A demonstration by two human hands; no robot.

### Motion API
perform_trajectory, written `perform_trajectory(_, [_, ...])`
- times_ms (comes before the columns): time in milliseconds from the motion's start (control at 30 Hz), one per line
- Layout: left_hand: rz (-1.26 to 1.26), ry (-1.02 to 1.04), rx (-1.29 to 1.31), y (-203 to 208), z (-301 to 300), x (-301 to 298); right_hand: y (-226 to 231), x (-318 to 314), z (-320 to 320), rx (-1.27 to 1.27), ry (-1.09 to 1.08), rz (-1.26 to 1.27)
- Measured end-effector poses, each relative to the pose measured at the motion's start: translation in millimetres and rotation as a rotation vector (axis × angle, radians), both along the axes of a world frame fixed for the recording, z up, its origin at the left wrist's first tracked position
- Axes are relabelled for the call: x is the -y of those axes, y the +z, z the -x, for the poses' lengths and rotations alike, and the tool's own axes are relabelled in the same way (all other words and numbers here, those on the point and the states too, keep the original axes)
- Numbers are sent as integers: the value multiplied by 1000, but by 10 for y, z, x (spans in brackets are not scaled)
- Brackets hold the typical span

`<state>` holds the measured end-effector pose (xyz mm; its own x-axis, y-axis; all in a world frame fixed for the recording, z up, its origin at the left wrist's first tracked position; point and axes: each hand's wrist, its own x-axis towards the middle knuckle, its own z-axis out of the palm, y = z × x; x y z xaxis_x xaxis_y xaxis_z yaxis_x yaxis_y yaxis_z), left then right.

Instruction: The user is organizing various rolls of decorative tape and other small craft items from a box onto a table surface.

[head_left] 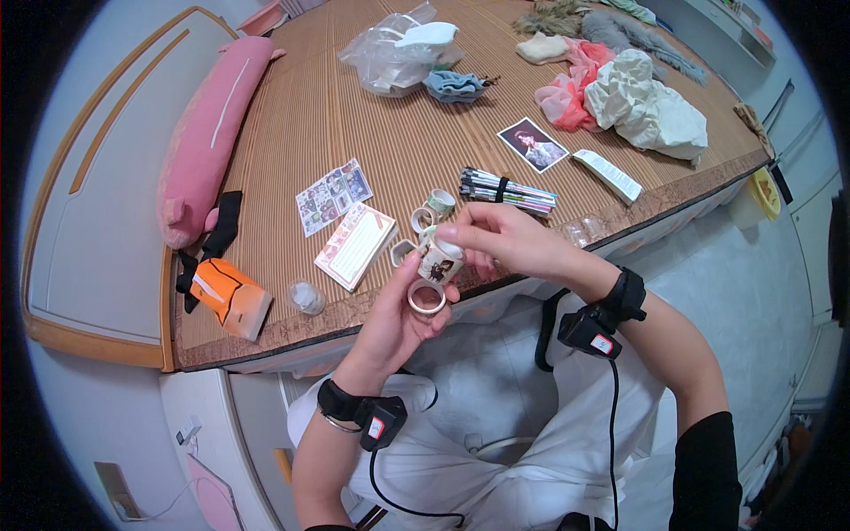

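At the front edge of the bamboo mat, my left hand [394, 326] holds a wide roll of washi tape [440, 267] with dark printed pictures. A narrower cream tape roll [428, 313] hangs by the same fingers, its round opening facing me. My right hand [513, 241] is closed at the top of the printed roll, thumb and fingertips pinched there. Whether a loose tape end lies between them is too small to tell. Just beyond my hands, a green-patterned tape roll [442, 201] and a pale one [422, 220] sit on the mat. Another roll [401, 254] is beside my left fingers.
Left of my hands are a notepad [354, 248], a sticker sheet [333, 196], a clear jar [306, 299] and an orange pouch [232, 296]. Farther right lie banded pens [509, 192], a photo card [532, 145] and a white box [607, 176]. Bags and cloths lie beyond.
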<state>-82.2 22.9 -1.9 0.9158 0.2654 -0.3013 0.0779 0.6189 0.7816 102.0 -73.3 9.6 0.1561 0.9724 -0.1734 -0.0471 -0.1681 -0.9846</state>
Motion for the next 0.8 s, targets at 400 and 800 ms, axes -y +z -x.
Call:
perform_trajectory(400, [370, -58, 62, 11, 19, -33, 4, 55, 46, 143, 115, -273])
perform_trajectory(800, [-213, 129, -90, -54, 8, -49, 36, 44, 36, 221, -19, -252])
